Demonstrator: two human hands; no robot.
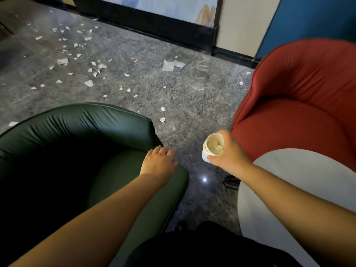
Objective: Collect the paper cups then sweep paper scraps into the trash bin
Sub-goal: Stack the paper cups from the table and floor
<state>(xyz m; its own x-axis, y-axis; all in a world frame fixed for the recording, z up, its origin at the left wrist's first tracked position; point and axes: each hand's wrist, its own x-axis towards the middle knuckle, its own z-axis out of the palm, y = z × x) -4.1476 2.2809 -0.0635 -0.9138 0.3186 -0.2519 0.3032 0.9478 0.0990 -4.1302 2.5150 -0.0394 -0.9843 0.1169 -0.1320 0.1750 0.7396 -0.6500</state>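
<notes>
The person's right hand [229, 151] is wrapped around a stack of white paper cups [212, 146], with the fingers curled round the side and the open top tipped toward us. Inside the top cup lie a few small white bits of paper. The stack is held in the air above the shiny grey speckled floor [192, 105], in the gap between two chairs. The left hand [159, 160] holds nothing. Its fingers are out flat and a little spread, and it hovers over the front corner of the dark green leather armchair [77, 132]. I cannot tell if it touches the chair. The two hands are near each other but apart, with the left hand at about nine o'clock from the cups. The big red cloth armchair [300, 105] sits at about two o'clock from the cups. A round white table top [308, 170] is just beside the right arm, at about four o'clock from the cups. Lots of torn white paper scraps [89, 83] lie all over the floor, mostly far off at about ten and eleven o'clock. One larger white sheet of paper [169, 65] lies at about twelve o'clock, near the black strip at the bottom of the wall [154, 26]. A few small scraps lie closer, just past the green chair.
</notes>
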